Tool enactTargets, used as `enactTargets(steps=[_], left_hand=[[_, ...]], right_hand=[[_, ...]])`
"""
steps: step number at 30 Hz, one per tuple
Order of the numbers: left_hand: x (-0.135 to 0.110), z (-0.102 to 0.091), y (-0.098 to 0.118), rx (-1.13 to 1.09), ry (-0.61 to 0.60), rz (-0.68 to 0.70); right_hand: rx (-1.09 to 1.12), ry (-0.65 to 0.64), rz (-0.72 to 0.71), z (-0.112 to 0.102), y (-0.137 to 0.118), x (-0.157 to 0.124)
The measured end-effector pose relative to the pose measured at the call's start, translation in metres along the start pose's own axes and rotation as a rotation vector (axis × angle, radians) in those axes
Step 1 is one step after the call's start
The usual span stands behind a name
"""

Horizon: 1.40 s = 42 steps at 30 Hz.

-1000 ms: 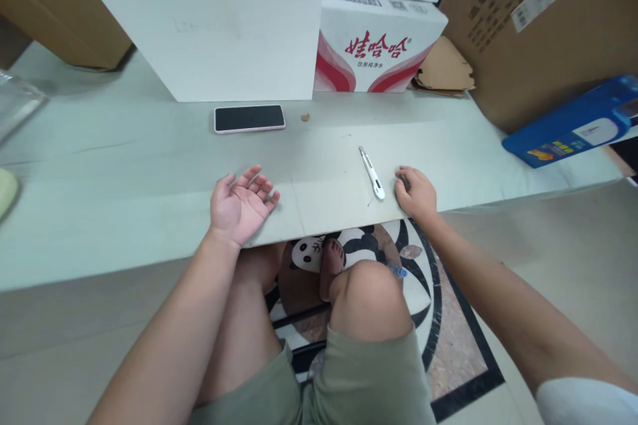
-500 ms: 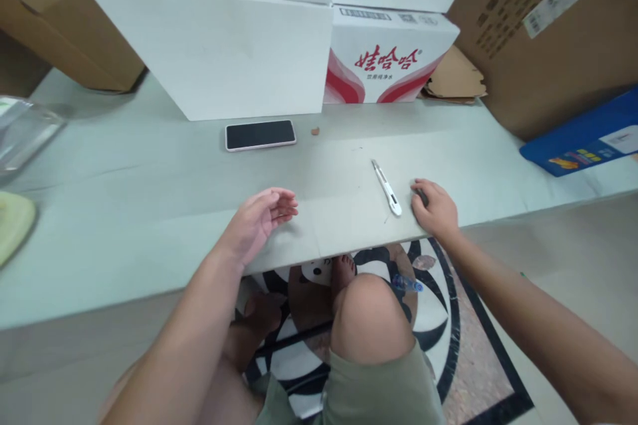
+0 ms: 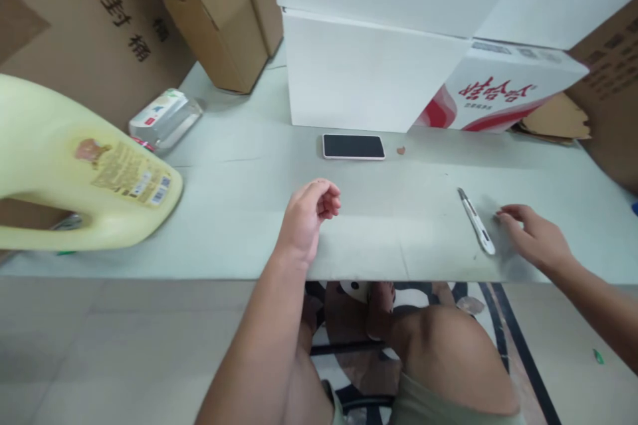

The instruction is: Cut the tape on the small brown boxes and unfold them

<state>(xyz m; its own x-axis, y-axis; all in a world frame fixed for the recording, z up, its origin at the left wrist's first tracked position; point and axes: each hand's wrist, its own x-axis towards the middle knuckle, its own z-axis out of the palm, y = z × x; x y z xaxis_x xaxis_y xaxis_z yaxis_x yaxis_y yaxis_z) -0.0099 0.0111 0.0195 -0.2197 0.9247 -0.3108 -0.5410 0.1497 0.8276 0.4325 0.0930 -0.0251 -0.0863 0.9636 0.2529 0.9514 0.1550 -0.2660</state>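
My left hand (image 3: 315,216) hovers over the near middle of the table, its fingers loosely curled and nothing visible in them. On the right, my right hand (image 3: 535,236) is just above the table, thumb and forefinger brought together; what they hold, if anything, is too small to make out. A white utility knife (image 3: 477,222) lies just left of my right hand, not touched, with its blade end pointing away from me. Beyond my left hand a phone (image 3: 353,147) rests flat, dark screen up. Beside the phone is a small brown scrap (image 3: 401,151).
White cartons (image 3: 349,73) and a red-printed white box (image 3: 498,96) line the back. At left stand a large yellow jug (image 3: 124,172), a clear plastic pack (image 3: 167,119) and a brown cardboard box (image 3: 224,26). Flattened cardboard (image 3: 553,119) lies at back right. The table edge (image 3: 199,277) is close to me.
The view has swung left, bringing the yellow jug into sight. My left hand's fingers have curled in more. My right hand has lifted from the table, its fingers reaching toward the knife's side.
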Motion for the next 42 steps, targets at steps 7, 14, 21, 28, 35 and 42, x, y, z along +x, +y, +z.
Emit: enactTargets(steps=[7, 14, 21, 28, 35, 42], left_hand=[[0.009, -0.021, 0.015, -0.123, 0.099, 0.043], [0.019, -0.041, 0.024, -0.108, 0.173, -0.011], [0.034, -0.052, 0.021, -0.192, 0.174, -0.061], [0.038, -0.056, 0.019, -0.199, 0.12, -0.074], [0.033, -0.061, 0.02, -0.198, 0.168, -0.016], [0.023, -0.081, 0.035, -0.09, 0.691, 0.408]], right_hand=[[0.166, -0.141, -0.289, 0.048, -0.167, 0.056], [0.43, -0.205, -0.773, 0.105, -0.379, 0.124], [0.365, -0.079, -0.858, 0.157, -0.55, 0.249], [0.401, 0.135, -0.836, 0.184, -0.616, 0.331], [0.057, -0.013, -0.695, 0.125, -0.59, 0.264], [0.176, 0.107, -0.751, 0.069, -0.488, 0.156]])
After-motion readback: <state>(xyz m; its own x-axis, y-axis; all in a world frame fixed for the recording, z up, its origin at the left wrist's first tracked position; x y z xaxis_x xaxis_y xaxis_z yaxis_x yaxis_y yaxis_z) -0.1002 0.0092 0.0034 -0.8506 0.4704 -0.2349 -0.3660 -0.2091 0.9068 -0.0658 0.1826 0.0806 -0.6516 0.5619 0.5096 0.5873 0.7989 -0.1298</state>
